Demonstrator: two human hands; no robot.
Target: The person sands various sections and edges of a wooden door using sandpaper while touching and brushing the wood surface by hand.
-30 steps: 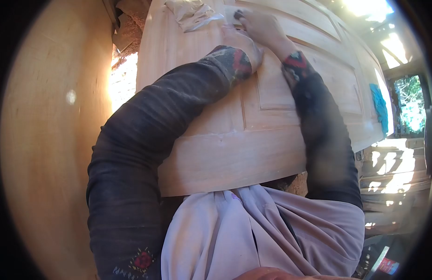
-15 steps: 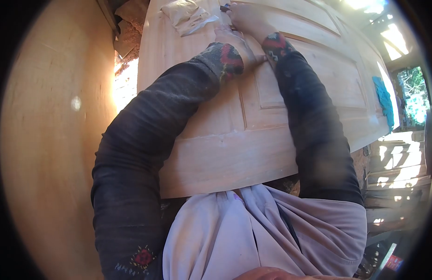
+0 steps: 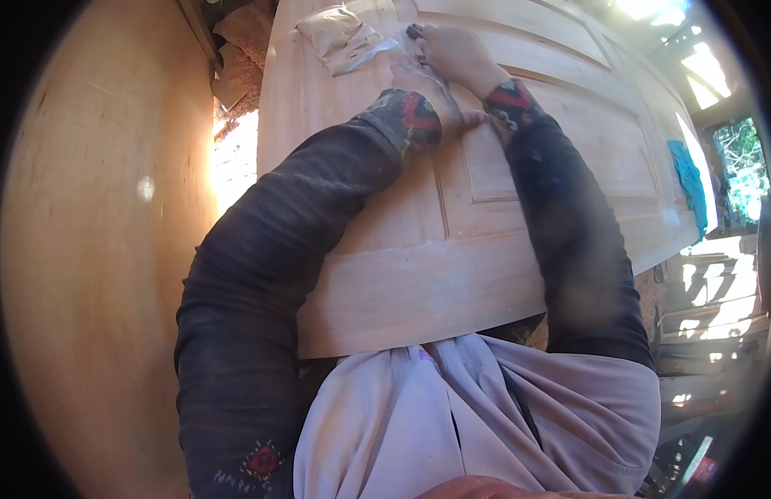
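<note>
A pale wooden panelled door (image 3: 418,279) lies flat in front of me. My left hand (image 3: 431,93) rests on its far part, thumb stretched out to the right and the other fingers pointing away from me. Just beyond and to the right, my right hand (image 3: 456,54) is closed around a small dark object (image 3: 414,32), too small to name, at the door's surface. The two hands are close together. Left of them, a crumpled beige bag or sheet (image 3: 339,37) lies on the door.
A tall smooth wooden board (image 3: 102,249) stands along the left side. Teal cloth (image 3: 689,187) hangs at the door's right edge. Stacked planks (image 3: 706,308) lie in patchy sunlight at the right. Reddish shavings (image 3: 248,37) show at the back left.
Over the last second my right hand has moved away leftward, then slightly back toward me, with the dark object. My left hand has stayed on the door near it.
</note>
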